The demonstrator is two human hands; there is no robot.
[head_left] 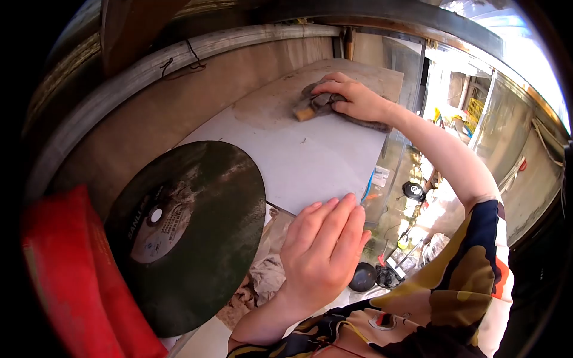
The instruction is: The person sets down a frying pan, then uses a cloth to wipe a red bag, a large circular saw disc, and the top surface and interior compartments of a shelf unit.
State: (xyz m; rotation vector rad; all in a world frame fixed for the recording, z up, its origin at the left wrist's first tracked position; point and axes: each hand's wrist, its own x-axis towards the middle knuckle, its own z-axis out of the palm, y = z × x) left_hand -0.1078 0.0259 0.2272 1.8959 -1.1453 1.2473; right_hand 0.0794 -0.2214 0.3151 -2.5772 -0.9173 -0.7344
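Note:
A pale board [310,158] slants across the middle of the view, white in its nearer part and smeared brown toward the far end. On its far part my right hand [352,98] is closed on a dark grey, dirty cloth [325,102], pressing it against the surface. The cloth's left end looks yellowish brown. My left hand [325,241] is at the board's near edge, palm down with its fingers stretched and slightly apart, holding nothing. Whether its fingertips touch the board I cannot tell.
A large dark green disc [209,262] with a centre hole and label stands left of the board. Red fabric [71,268] hangs at the far left. Crumpled cloth [268,274] lies below. Glass panels [406,77] and a round black object [363,277] are at the right.

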